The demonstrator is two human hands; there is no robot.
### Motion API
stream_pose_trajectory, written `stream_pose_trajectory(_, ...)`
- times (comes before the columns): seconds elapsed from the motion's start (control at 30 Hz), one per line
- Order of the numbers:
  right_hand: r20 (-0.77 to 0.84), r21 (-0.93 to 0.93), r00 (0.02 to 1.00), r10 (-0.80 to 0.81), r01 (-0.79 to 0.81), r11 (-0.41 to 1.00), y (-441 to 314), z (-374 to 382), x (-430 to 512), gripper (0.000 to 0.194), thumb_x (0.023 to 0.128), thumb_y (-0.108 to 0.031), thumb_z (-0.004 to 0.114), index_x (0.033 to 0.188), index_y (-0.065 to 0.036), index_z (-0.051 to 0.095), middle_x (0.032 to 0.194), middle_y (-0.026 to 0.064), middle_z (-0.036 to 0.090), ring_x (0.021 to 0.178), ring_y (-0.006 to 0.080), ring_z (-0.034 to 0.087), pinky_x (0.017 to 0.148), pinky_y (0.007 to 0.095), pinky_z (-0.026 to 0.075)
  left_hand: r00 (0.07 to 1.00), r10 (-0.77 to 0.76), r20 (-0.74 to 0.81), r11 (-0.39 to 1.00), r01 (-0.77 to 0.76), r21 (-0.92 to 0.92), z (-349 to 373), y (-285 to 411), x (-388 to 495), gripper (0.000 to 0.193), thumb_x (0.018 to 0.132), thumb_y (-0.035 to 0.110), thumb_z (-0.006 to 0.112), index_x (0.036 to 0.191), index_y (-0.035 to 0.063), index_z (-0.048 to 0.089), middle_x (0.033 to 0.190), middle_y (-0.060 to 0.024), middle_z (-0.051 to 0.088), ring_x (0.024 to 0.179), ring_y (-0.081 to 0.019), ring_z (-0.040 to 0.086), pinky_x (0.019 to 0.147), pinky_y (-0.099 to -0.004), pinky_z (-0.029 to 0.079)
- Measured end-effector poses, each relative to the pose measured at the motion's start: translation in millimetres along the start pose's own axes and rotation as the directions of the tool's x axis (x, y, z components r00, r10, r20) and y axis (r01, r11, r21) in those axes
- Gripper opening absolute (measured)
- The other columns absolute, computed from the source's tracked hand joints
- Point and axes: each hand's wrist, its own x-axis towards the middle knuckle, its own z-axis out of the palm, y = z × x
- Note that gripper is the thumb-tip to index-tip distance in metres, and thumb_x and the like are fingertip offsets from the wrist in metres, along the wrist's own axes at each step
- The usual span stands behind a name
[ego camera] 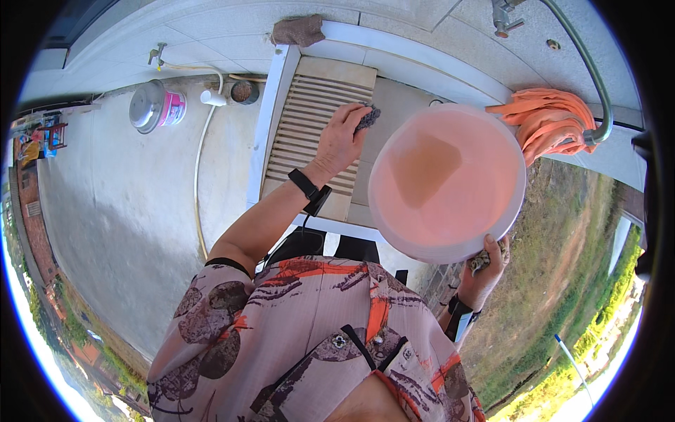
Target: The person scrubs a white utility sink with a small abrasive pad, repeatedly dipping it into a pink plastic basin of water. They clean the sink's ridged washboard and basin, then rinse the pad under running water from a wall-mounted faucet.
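Observation:
My left hand (343, 137) grips a dark grey scrubbing pad (368, 117) above the ribbed washboard (316, 126) of an outdoor wash sink (271, 116). A pink plastic basin (474, 158) is over the sink's right part, with a brownish patch showing in its middle. At the basin's lower right edge, my right hand (488, 271) has its thumb on the rim and its other fingers mostly hidden. Between this hand and the basin shows a small mottled, crumpled thing (479, 261); I cannot tell what it is.
A brown cloth (298, 31) lies on the sink's far left corner. An orange cloth (559, 124) is heaped at the right, beside a curved metal pipe (601, 79). On the concrete floor at left are a hose (199, 184), a bucket under a metal basin (147, 108), and a dark pot (244, 92).

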Motion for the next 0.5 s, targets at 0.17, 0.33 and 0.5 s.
stream_pose_trajectory(0.17,0.034,-0.035,0.999,-0.036,0.037,0.999,7,-10,8,0.043,0.082,-0.012,0.074,0.122,-0.006,0.058,0.111,0.0059,0.06,0.1,0.0161,0.06,0.078,0.0296,0.049,0.932,-0.164,0.324,0.934,0.041,0.354,1,-36,23,0.023,0.087,0.003,0.065,0.109,0.0095,0.068,0.11,-0.0096,0.065,0.105,-0.0326,0.062,0.087,-0.0424,0.054)
stream_pose_trajectory(0.33,-0.003,0.031,0.998,0.061,-0.061,0.998,10,-21,15,0.042,0.085,-0.014,0.073,0.122,-0.005,0.058,0.112,0.0053,0.058,0.101,0.0158,0.059,0.082,0.0292,0.048,0.974,-0.171,0.148,0.943,0.118,0.312,-8,-62,47,0.021,0.086,0.015,0.071,0.107,0.0112,0.072,0.116,-0.0109,0.069,0.11,-0.0325,0.063,0.092,-0.0422,0.052)
stream_pose_trajectory(0.5,-0.015,-0.008,0.998,0.065,-0.065,0.998,7,-18,13,0.047,0.084,-0.015,0.074,0.126,-0.005,0.055,0.112,0.0059,0.058,0.103,0.0163,0.059,0.084,0.0296,0.048,0.986,0.07,-0.153,0.815,0.032,0.579,-50,-103,132,0.043,0.083,0.027,0.077,0.124,0.0176,0.069,0.131,-0.0133,0.064,0.122,-0.0329,0.058,0.107,-0.0456,0.042)
